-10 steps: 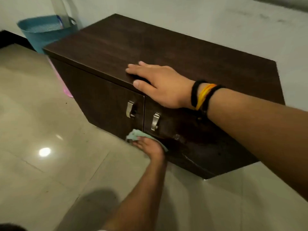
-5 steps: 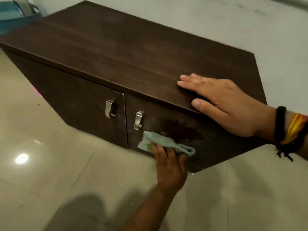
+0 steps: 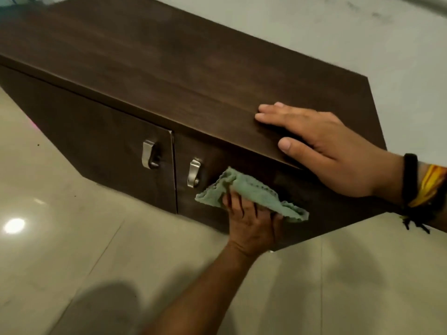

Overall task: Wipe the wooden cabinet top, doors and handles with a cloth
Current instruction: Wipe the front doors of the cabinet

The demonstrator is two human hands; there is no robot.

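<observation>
A low dark wooden cabinet point(image 3: 150, 61) stands against the wall, seen from above. Its two doors each carry a metal handle: the left handle point(image 3: 148, 154) and the right handle point(image 3: 193, 173). My left hand point(image 3: 254, 222) presses a pale green cloth point(image 3: 251, 194) flat against the right door point(image 3: 242, 163), just right of its handle. My right hand point(image 3: 321, 146) lies palm down on the cabinet top at its front right edge, fingers spread, with black and orange bands on the wrist.
Glossy beige floor tiles point(image 3: 72, 250) spread in front of the cabinet, with a bright light reflection point(image 3: 14, 225) at the left. A pale wall point(image 3: 362, 32) runs behind the cabinet. My shadow falls on the floor at the bottom.
My left hand has carried the cloth from the bottom of the doors up and right onto the right door. My right hand has slid right along the top edge, and the view has shifted.
</observation>
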